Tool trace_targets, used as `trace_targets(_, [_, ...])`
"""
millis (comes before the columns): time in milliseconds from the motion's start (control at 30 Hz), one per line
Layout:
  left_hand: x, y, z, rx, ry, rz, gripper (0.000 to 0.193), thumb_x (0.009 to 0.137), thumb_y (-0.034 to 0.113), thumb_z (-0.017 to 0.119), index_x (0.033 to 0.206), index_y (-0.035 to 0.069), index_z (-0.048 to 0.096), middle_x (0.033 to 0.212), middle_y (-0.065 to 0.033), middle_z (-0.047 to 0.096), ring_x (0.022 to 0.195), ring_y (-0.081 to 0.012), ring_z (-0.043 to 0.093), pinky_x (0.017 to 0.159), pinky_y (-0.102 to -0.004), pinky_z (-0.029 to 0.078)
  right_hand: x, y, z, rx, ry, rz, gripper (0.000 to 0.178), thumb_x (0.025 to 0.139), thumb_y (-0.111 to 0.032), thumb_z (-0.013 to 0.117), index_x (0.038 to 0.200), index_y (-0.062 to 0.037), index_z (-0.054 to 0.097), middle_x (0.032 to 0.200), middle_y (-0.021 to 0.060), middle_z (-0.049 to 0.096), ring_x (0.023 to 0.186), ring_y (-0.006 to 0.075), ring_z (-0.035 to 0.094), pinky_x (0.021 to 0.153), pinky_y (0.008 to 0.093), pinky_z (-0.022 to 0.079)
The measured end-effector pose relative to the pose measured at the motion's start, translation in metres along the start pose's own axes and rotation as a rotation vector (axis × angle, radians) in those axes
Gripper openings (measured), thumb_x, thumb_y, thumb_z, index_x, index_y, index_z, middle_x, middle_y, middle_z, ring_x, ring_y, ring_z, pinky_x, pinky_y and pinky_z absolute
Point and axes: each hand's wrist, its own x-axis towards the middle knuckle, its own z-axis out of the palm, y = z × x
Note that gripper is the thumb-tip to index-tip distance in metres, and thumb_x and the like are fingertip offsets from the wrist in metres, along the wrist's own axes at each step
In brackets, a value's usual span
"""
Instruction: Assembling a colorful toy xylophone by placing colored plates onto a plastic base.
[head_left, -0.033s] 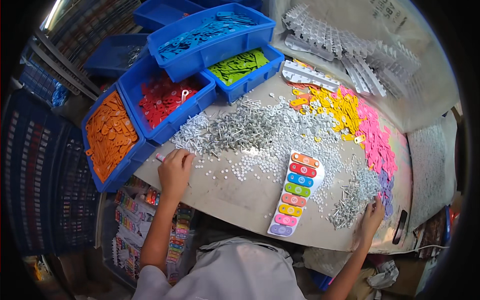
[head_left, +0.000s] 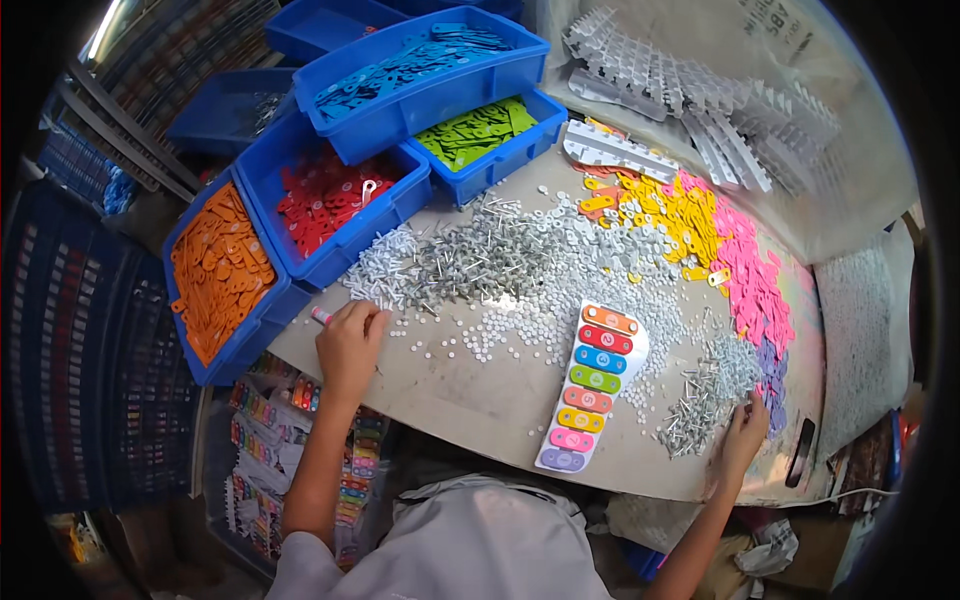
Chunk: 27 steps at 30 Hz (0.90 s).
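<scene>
My left hand (head_left: 350, 340) rests palm down near the table's left edge, fingers loosely bent and slightly apart, with nothing visible in them. A small pink-and-white cylinder (head_left: 321, 315) lies beside its fingers. At the right, my right hand (head_left: 742, 432) lies between a heap of silver rivets (head_left: 690, 425) and a heap of purple plastic strips (head_left: 774, 375). Its thumb and finger are a little apart, and no held piece shows. Between my hands a white strip card (head_left: 555, 440) lies flat, bearing a column of coloured plastic links, orange at the top and purple at the bottom.
Blue bins hold orange (head_left: 220, 270), red (head_left: 325, 200), blue (head_left: 420, 65) and green pieces (head_left: 480, 135). Metal rivets (head_left: 480, 250) and small white discs (head_left: 520, 330) cover the middle. Yellow (head_left: 690, 225) and pink pieces (head_left: 750, 265) lie far right, below stacked white plastic strips (head_left: 660, 75).
</scene>
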Motion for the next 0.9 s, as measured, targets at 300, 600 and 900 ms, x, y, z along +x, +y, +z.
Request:
trace_targets(300, [-0.005, -0.010, 0.012, 0.092, 0.047, -0.072, 0.013, 0.093, 0.019, 0.072, 0.098, 0.007, 0.072, 0.086, -0.0140, 0.074, 0.079, -0.0340, 0.072, 0.070, -0.0438, 0.053, 0.012, -0.009, 0.005, 0.094, 0.052, 0.025, 0.004, 0.094, 0.000, 0.062, 0.098, 0.0025, 0.061, 0.082, 0.0179, 0.061, 0.076, 0.0318, 0.058, 0.074, 0.0410, 0.048])
trace_targets(600, [-0.011, 0.020, 0.002, -0.304, -0.051, -0.106, 0.005, 0.091, 0.000, 0.069, 0.095, 0.001, 0.066, 0.061, -0.0041, 0.055, 0.056, -0.0070, 0.052, 0.056, -0.0251, 0.041, 0.018, -0.097, -0.018, 0.110, 0.057, 0.020, 0.005, 0.097, -0.002, 0.060, 0.099, 0.0028, 0.061, 0.083, 0.0171, 0.063, 0.073, 0.0300, 0.060, 0.070, 0.0392, 0.049])
trace_targets(900, [-0.032, 0.096, 0.029, -0.279, -0.312, 0.448, 0.012, 0.088, 0.006, 0.073, 0.099, 0.004, 0.071, 0.079, -0.0084, 0.069, 0.068, -0.0214, 0.066, 0.064, -0.0356, 0.051, 0.021, -0.198, -0.001, 0.889, -0.594, 0.089, 0.009, 0.097, -0.009, 0.068, 0.098, -0.0003, 0.065, 0.081, -0.0027, 0.063, 0.076, 0.0049, 0.057, 0.069, 0.0222, 0.045])
